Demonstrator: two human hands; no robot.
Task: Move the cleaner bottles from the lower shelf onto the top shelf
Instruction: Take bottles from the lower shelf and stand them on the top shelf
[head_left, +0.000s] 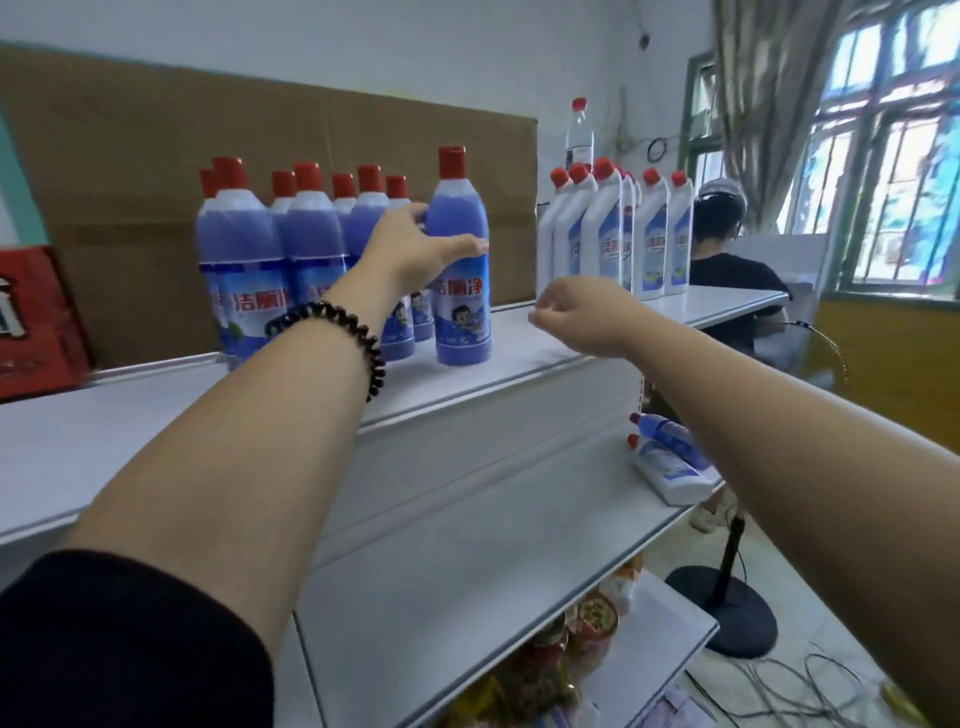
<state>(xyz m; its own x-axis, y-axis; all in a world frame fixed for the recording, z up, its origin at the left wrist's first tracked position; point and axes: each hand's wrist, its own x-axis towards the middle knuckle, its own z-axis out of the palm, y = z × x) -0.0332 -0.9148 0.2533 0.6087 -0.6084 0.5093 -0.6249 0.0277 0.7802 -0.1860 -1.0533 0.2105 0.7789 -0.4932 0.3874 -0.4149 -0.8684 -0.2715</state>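
Your left hand (415, 244) grips the purple bottle (462, 312) standing on the top shelf (130, 426) at 12 o'clock, your right hand (582, 317) hovers loosely curled and empty at its 3 o'clock, and two more bottles (670, 467) lie on the lower shelf (493, 499) at 4 o'clock.

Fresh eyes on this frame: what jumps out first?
The left hand grips an upright blue bottle on the top shelf, beside a cluster of blue bottles. A row of white bottles stands to the right; two bottles lie flat on the lower shelf's right end, and the right hand hovers empty.
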